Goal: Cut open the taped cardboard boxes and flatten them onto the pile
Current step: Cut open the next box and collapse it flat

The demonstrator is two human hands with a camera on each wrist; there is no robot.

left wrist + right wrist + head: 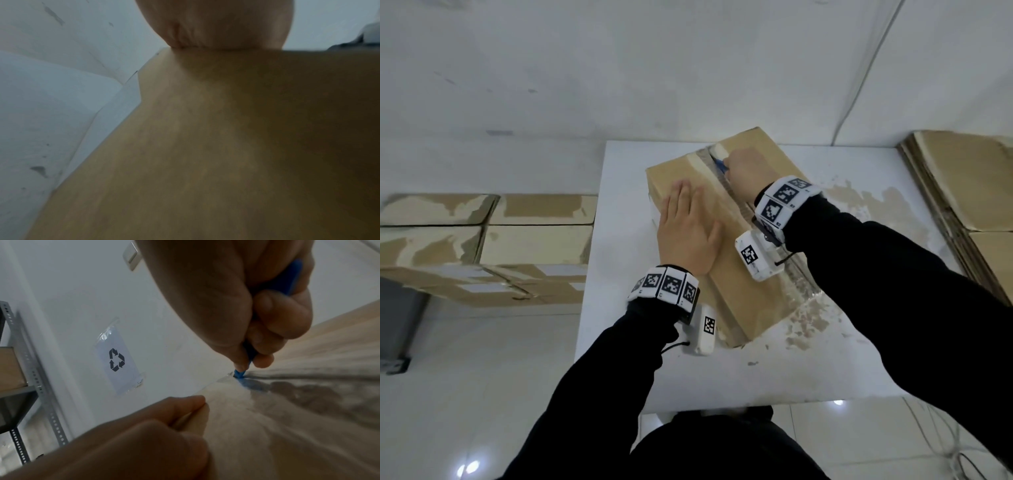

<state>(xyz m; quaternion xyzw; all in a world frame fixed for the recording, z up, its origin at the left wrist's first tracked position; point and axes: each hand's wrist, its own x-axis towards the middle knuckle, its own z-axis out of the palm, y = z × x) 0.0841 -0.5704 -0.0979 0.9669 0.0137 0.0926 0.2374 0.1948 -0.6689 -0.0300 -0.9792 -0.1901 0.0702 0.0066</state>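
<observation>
A brown cardboard box (753, 274) lies on the white table (808, 370), its top seam covered by pale tape (700, 164). My left hand (688, 229) presses flat on the box top, fingers straight; its palm (216, 24) shows against the cardboard (205, 146). My right hand (748, 168) grips a blue cutter (720, 166) near the far end of the seam. In the right wrist view the cutter's blue tip (239, 374) sits in the seam, with the fingers (281, 318) curled round its handle.
A pile of flattened cardboard (969, 185) lies at the table's right end. Several taped boxes (489, 240) are stacked left of the table. Torn paper residue (876, 202) marks the tabletop. A recycling sign (117, 360) hangs on the wall beside a metal shelf (37, 386).
</observation>
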